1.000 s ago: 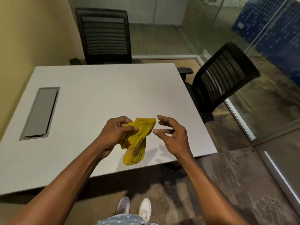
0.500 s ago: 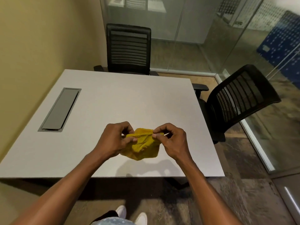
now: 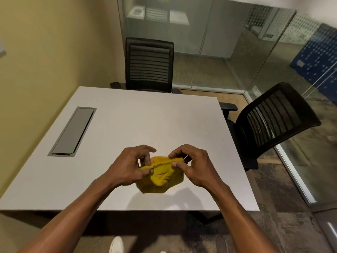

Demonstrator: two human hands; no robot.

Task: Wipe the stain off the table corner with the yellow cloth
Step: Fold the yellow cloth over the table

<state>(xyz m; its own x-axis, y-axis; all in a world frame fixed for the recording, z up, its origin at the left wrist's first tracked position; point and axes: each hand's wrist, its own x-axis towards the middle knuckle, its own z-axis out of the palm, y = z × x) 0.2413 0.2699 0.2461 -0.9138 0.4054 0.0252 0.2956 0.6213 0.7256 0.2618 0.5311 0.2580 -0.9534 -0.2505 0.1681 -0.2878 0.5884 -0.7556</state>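
The yellow cloth (image 3: 161, 177) hangs bunched between both hands, just above the near part of the white table (image 3: 138, 128). My left hand (image 3: 130, 166) pinches its left upper edge. My right hand (image 3: 189, 164) pinches its right upper edge, and the top hem is stretched between the two. The table's near right corner (image 3: 254, 207) lies to the right of my right forearm. No stain shows on the table top from here.
A grey cable hatch (image 3: 73, 131) is set into the table's left side. One black mesh chair (image 3: 149, 64) stands at the far edge, another (image 3: 273, 121) at the right side. Yellow wall on the left, glass partitions behind and right. My shoes show below.
One second ago only my left hand held the hanging cloth and my right hand was open beside it. Both hands now pinch the cloth and spread its top edge. My view has tilted up.
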